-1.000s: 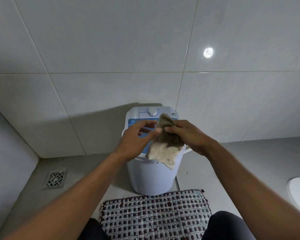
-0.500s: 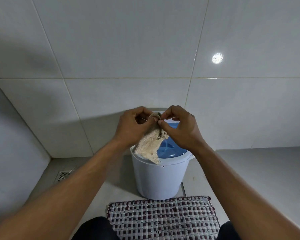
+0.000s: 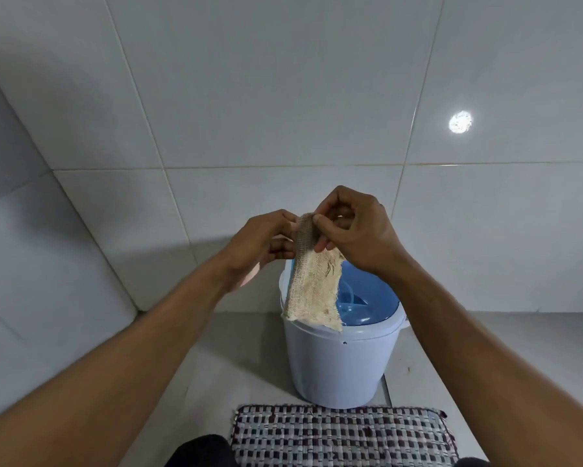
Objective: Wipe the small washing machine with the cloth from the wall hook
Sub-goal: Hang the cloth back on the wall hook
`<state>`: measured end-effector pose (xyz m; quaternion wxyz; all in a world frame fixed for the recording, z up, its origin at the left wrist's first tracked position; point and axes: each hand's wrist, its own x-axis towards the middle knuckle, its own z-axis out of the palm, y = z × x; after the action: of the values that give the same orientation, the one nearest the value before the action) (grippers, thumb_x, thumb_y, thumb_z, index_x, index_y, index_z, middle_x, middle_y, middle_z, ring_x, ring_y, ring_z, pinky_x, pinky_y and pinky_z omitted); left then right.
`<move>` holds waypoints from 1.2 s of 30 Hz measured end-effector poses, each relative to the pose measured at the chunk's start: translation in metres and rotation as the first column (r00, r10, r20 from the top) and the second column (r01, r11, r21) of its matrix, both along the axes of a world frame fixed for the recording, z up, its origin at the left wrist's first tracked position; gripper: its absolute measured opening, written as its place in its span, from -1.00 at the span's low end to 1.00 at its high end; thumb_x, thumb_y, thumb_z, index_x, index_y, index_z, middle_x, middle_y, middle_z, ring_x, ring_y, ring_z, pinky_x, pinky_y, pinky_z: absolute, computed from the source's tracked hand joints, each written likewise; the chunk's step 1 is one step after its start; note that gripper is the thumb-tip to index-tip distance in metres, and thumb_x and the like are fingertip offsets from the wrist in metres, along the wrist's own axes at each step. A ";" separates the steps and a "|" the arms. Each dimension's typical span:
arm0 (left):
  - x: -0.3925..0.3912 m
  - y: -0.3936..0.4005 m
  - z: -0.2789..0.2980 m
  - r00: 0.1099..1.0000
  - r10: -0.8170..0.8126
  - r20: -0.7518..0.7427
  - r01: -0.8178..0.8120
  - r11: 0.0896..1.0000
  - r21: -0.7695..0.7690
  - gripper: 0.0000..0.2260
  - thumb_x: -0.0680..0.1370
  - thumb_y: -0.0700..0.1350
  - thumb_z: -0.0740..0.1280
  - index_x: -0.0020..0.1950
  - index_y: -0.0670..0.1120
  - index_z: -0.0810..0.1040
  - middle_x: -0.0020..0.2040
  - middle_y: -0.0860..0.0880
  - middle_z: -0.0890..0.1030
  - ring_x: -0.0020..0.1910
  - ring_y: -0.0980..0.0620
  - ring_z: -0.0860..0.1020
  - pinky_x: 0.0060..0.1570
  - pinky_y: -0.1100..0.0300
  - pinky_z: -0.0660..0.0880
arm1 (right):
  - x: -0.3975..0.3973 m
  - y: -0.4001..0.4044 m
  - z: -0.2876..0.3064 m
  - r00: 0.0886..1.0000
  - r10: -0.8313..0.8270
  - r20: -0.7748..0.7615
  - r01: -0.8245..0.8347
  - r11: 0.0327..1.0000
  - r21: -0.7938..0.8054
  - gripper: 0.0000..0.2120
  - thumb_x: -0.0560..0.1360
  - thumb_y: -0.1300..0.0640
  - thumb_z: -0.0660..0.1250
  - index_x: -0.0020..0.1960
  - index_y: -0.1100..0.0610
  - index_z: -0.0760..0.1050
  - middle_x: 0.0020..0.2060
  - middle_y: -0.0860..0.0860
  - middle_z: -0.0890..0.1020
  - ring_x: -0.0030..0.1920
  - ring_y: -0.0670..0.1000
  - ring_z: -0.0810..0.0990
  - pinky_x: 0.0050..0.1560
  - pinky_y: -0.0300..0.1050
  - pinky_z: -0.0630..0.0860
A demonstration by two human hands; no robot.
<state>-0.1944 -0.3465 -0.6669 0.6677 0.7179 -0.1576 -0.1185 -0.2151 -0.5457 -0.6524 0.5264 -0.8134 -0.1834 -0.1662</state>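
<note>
While hands pinch: cloth (over washer)

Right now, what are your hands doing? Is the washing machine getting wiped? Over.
Left hand and right hand both pinching the cloth up high. Cloth hanging over the washing machine, not wiping yet. Nothing in the way.

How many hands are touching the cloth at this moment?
2. The left hand grips the cloth at its upper left edge; the right hand pinches its top. Both are above the washing machine.
</note>
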 end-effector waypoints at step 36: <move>0.015 0.092 0.642 0.883 0.227 0.411 -0.440 0.707 0.554 -0.85 0.64 -0.06 0.40 -0.10 -0.08 0.61 -0.16 0.00 0.69 -0.29 0.00 0.74 -0.18 0.06 0.59 | 0.072 0.069 0.608 0.992 0.111 -0.061 -0.119 0.981 -0.155 -0.93 0.51 0.12 0.49 -0.15 0.08 0.67 -0.30 -0.04 0.72 -0.43 -0.15 0.66 -0.21 -0.21 0.63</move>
<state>-0.1798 -0.2542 -0.0245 0.3631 0.9255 -0.0777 0.0749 -0.1435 -0.4768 -0.0441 0.4737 -0.8447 -0.2287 -0.0991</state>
